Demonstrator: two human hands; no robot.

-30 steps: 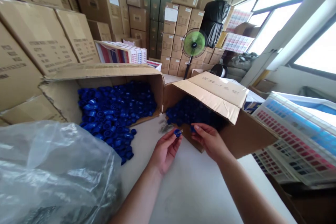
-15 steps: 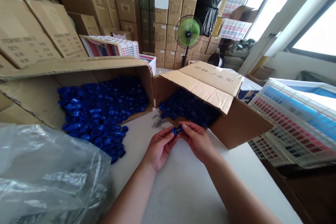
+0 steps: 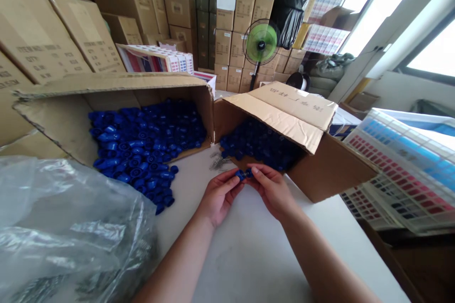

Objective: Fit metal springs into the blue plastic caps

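Near the middle of the table, my left hand (image 3: 222, 195) pinches a small blue plastic piece (image 3: 241, 175) between thumb and fingertips. Facing it, my right hand (image 3: 272, 188) pinches a second small blue plastic piece (image 3: 250, 173) by its right side. The two pieces are in line end to end, with a thin pale or metallic bit showing between them, too small to make out. Fingertips hide much of both. Just beyond my hands lies a small heap of thin metal bits (image 3: 217, 161), perhaps springs, on the white table (image 3: 245, 255).
Left, a cardboard box on its side (image 3: 60, 118) spills blue plastic pieces (image 3: 142, 144). Another open box (image 3: 334, 170) with dark blue pieces (image 3: 259, 142) stands right. A clear plastic bag (image 3: 71, 227) covers the near left. Plastic baskets (image 3: 401, 161) stand right; a fan (image 3: 261, 42) stands behind.
The two blue pieces were close together with pale lettering showing; now a small gap with a metallic-looking bit shows between them. The view has shifted slightly left; my hands stay in place.
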